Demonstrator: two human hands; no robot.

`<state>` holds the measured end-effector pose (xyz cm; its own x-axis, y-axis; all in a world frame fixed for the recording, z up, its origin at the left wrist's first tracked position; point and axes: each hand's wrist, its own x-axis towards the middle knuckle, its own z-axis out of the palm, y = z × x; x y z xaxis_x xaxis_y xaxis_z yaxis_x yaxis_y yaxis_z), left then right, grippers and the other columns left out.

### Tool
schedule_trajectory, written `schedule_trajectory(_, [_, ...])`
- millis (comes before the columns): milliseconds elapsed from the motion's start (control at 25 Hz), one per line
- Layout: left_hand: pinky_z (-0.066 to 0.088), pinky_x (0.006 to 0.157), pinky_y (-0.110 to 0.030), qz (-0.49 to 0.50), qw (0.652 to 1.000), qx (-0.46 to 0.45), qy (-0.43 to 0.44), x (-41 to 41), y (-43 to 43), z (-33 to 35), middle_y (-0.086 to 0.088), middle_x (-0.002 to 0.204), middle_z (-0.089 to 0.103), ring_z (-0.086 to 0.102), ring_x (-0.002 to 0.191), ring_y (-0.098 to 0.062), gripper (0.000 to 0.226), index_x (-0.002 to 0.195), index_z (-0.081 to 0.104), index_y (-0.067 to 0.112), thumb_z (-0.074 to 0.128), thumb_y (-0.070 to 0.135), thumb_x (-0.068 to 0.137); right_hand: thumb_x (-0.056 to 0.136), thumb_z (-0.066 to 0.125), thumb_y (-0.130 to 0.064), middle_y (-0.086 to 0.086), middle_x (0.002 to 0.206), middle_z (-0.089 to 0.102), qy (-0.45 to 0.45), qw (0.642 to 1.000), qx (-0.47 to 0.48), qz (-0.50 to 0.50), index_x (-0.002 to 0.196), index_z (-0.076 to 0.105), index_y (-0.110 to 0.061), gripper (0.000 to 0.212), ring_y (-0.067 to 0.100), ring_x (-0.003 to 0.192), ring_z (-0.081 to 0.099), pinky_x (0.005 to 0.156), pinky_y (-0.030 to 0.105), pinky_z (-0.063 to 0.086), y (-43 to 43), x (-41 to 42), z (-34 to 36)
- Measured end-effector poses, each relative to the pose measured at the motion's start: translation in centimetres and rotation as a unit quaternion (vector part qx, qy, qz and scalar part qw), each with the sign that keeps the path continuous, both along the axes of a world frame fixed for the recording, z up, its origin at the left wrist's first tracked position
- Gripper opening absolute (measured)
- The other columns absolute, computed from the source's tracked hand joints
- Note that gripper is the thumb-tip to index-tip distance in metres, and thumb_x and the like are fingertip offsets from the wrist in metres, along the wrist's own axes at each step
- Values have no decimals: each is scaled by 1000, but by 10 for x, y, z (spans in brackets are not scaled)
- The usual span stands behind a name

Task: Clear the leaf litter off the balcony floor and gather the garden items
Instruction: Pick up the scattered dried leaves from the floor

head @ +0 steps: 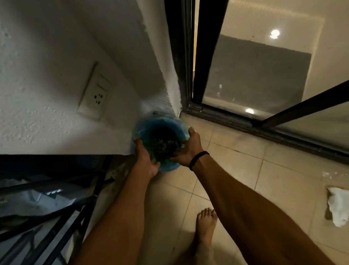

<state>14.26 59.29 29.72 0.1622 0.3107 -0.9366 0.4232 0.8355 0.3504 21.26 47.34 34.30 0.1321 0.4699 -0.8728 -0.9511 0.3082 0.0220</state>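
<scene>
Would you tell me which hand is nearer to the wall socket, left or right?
Left. The left hand is at the wall-side rim of the blue-lined bin, below and right of the wall socket; the right hand is at the opposite rim, toward the sliding door.

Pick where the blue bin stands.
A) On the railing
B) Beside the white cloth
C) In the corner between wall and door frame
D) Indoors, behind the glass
C: the bin stands on the floor where the wall meets the door frame.
</scene>
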Motion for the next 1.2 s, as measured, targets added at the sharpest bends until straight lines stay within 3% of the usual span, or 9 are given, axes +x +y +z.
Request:
schedule_trajectory(80, [31,118,-46,5,1000,-1,4,0,-2,5,-9,153,42,42,139,-30,86,152,38,24,22,82,90,92,35,-65,18,127,51,-6,1000,-1,6,145,38,-10,76,38,122,45,89,47,38,-2,1,-5])
schedule_trajectory(240, [24,120,-49,12,1000,3,11,6,-13,10,-9,160,33,31,146,-29,90,156,29,28,23,85,87,93,35,-62,7,60,62,-33,998,-34,44,124,52,-14,59,21,73,47,73,37,45,-16,3,-12])
schedule_trajectory(440, [35,113,-44,-54,998,39,9,24,-57,19,-13,154,41,40,141,-31,87,153,36,18,26,79,92,94,52,-32,10,112,61,-103,987,-94,77,115,60,-15,29,25,102,57,97,44,46,-52,4,-8])
schedule_trajectory(520, [47,95,-40,-84,994,72,9,32,-88,23,-15,142,53,54,127,-32,84,150,41,12,31,74,95,98,49,-23,9,108,65,-128,979,-138,79,115,62,-13,23,24,98,62,93,42,49,-78,7,0])
schedule_trajectory(640, [53,67,-33,-122,980,152,50,42,-137,16,-13,101,65,66,81,-26,78,136,48,5,43,70,94,100,46,-17,5,95,66,-140,972,-183,52,110,63,-13,20,17,77,61,69,31,50,-133,12,23])
schedule_trajectory(800, [35,34,-13,-213,967,141,6,61,-227,13,-1,48,56,49,31,-8,63,68,57,12,39,63,100,97,46,-15,-2,82,65,-141,967,-211,-16,93,62,-17,17,8,61,56,57,23,42,-242,6,34])
schedule_trajectory(880, [36,36,-14,-272,953,131,-10,65,-297,26,5,39,53,47,30,-5,61,65,54,14,35,57,103,97,46,-15,-1,83,67,-129,962,-228,-75,99,63,-15,18,8,63,58,58,22,44,-309,-4,36])
schedule_trajectory(1000, [49,53,-22,-348,922,166,-36,53,-421,48,-1,62,66,59,49,-8,48,79,59,13,49,55,99,96,48,-16,2,89,70,-108,949,-242,-169,106,64,-13,19,11,70,63,60,22,49,-422,-30,38])
schedule_trajectory(1200, [53,63,-32,-520,824,204,-94,15,-633,69,-6,73,68,62,63,-17,47,88,69,9,55,53,97,95,54,-14,6,89,70,-78,907,-284,-301,103,65,-10,15,16,72,64,62,24,53,-623,-93,43])
